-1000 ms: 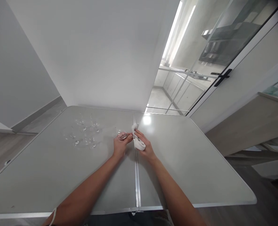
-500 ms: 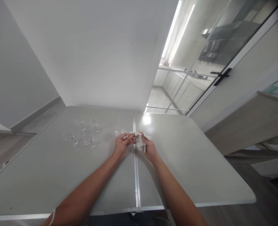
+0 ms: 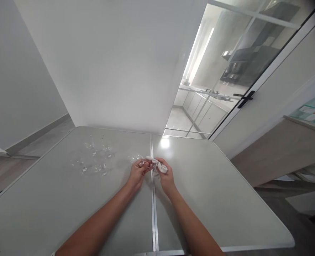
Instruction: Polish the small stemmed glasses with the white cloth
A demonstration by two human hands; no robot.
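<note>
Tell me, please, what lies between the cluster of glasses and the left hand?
In the head view, only bare tabletop separates the cluster from the left hand holding a glass.

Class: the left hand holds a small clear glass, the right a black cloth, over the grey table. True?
No. The head view shows the cloth in the right hand is white, not black; the left hand does hold the small clear glass over the grey table.

The person is working with a bare left hand (image 3: 136,173) and bare right hand (image 3: 166,176), both forearms showing unsleeved; a thin whitish strip (image 3: 53,253) is peeking at the left elbow.
</note>
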